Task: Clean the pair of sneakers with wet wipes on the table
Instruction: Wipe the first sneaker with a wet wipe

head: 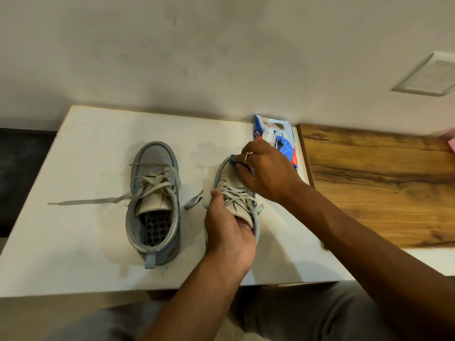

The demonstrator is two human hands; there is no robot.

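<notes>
Two grey-blue sneakers are on the white table [73, 242]. The left sneaker [154, 200] stands upright with loose laces, one lace trailing left. The right sneaker [232, 190] is tilted on its side. My left hand [227, 230] grips its collar and tongue, fingers inside the opening. My right hand [266, 171] pinches a blue wet wipe [234, 163] against the toe of that sneaker. The blue, red and white pack of wet wipes [283, 141] lies behind my right hand by the wall, partly hidden.
A brown wooden surface [381, 183] adjoins the table on the right. A wall runs along the back, with a white switch plate [428, 77] at upper right. Damp patches show on the table around the sneakers. My knees are below the front edge.
</notes>
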